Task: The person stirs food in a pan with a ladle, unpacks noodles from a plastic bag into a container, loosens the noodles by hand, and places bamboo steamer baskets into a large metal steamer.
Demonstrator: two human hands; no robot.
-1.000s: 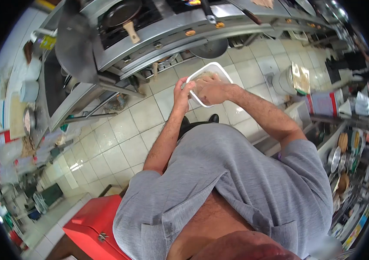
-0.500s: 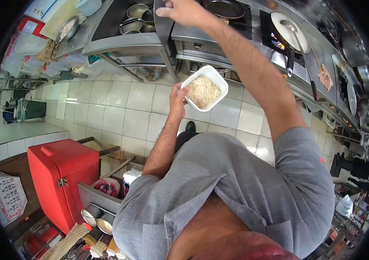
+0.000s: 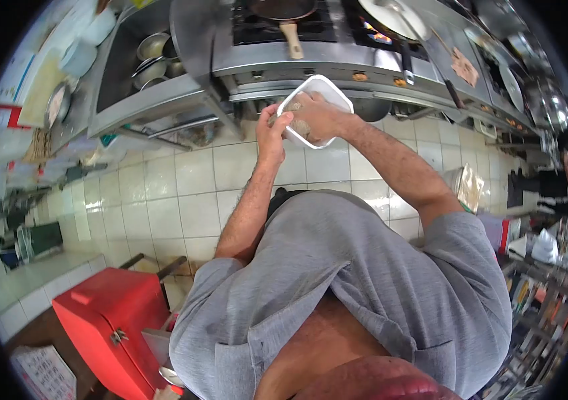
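Note:
A white rectangular tub [image 3: 335, 95] is held over the tiled floor, in front of the stove's edge. My left hand [image 3: 273, 133] grips it by the left side, thumb over the rim. Pale thin shreds [image 3: 302, 128] lie inside. My right hand [image 3: 324, 119] reaches into the tub from the right and touches the shreds. Its back faces me, and most of its fingers are hidden, so I cannot see whether they are closed on any shreds.
A frying pan [image 3: 284, 8] with a wooden handle sits on the stove. Right of it, a pale pan [image 3: 390, 19] holds a ladle near a flame. Metal bowls [image 3: 153, 47] stand in the sink at left. A red cabinet [image 3: 107, 313] is lower left; a person [image 3: 540, 183] is far right.
My right hand has come down from above the sink area into the tub. The left hand still holds the tub. My view has turned, shifting the stove leftward.

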